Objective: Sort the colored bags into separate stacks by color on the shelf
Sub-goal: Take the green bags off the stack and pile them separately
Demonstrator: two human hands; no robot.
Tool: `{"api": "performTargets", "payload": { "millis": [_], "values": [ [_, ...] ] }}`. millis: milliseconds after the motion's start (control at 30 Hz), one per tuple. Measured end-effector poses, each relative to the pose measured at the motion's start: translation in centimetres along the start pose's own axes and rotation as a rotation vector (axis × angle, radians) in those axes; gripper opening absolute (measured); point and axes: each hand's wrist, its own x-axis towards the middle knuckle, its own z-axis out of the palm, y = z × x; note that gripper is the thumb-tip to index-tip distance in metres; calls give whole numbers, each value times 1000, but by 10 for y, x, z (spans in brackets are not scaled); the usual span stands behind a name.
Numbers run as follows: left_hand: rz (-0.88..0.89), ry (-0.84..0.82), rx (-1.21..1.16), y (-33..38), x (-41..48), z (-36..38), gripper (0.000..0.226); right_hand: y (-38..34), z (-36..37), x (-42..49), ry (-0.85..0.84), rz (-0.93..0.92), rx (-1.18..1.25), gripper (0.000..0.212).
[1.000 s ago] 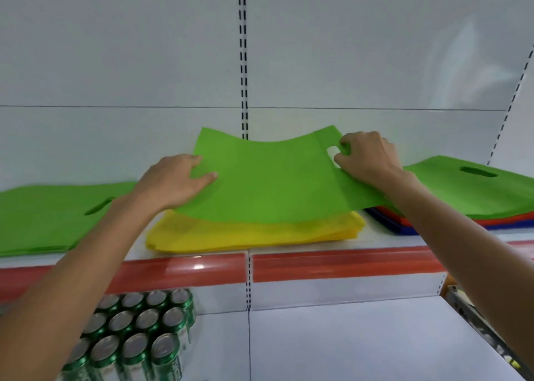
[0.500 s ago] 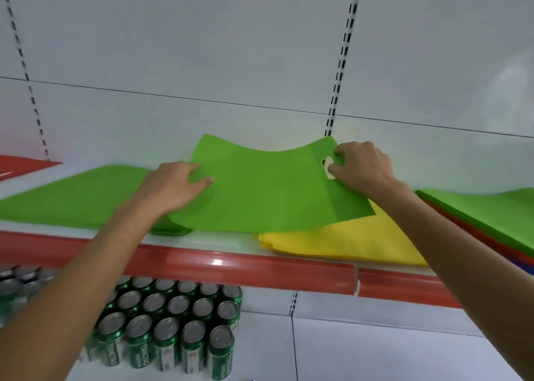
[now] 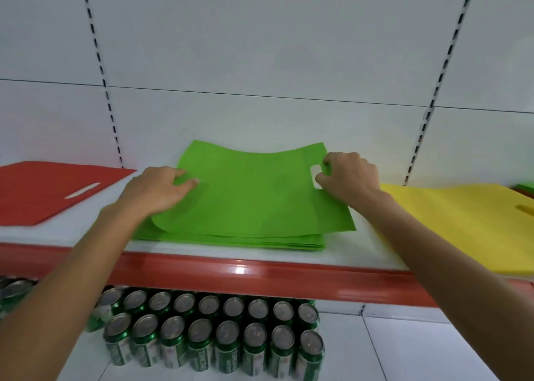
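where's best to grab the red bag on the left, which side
Probably at its handle slot, reaching in from the front right: the red bag lies flat, leaving little edge to pinch, and the slot runs along that nearer edge, so fingers can hook through.

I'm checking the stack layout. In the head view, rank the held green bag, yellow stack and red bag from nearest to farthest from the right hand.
1. Green bag: held by the right hand at its right edge.
2. Yellow stack: just to that hand's right.
3. Red bag: far left, past the left hand.
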Motion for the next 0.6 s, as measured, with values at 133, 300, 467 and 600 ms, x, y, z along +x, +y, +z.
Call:
{"api": "performTargets", "payload": {
  "millis": [133, 300, 467, 600],
  "values": [
    [-30, -41, 17, -27, 2, 1, 59, -26, 18, -6, -42, 24, -14, 35],
    [-35, -72, 72, -40, 6, 6, 54, -39, 31, -16, -81, 93, 11, 37],
    [-60, -49, 38, -45, 9, 10, 57, -45, 37, -18, -105, 114, 38, 36],
    [-51, -52, 23, -46, 10, 10, 51, -44, 42, -21, -128, 108, 52, 37]
  ]
}}
